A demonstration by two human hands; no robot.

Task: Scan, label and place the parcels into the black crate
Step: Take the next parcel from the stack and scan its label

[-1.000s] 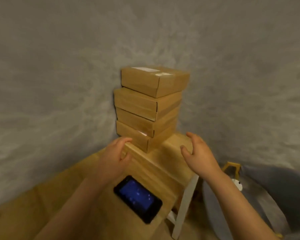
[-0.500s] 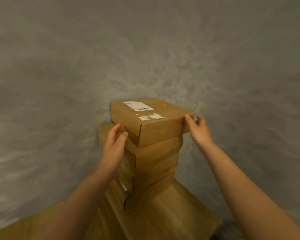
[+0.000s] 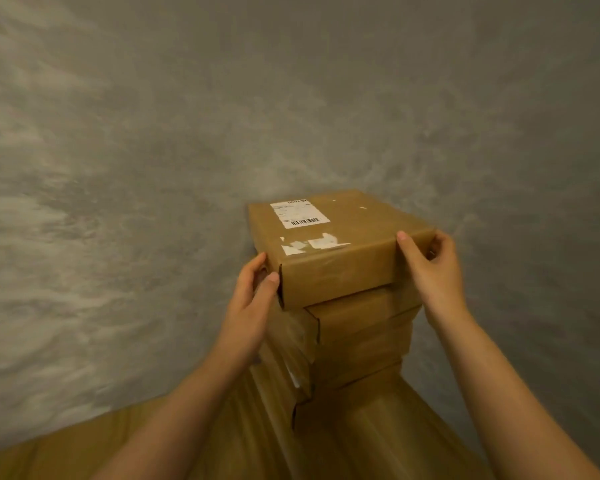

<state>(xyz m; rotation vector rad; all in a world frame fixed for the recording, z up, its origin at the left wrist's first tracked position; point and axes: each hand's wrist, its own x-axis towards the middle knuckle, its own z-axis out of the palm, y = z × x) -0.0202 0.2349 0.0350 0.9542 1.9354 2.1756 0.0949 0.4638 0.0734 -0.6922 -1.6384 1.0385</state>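
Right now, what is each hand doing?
Left hand: grips the top parcel at its left corner.
Right hand: grips the same parcel's right corner.

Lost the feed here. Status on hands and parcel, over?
Left hand and right hand grip opposite ends of top parcel. Parcel on the stack, label up. Crate not in view. Nothing in the way.

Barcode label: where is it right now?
Head view, centre: the barcode label sits on the top parcel, far-left corner, near the grey wall.
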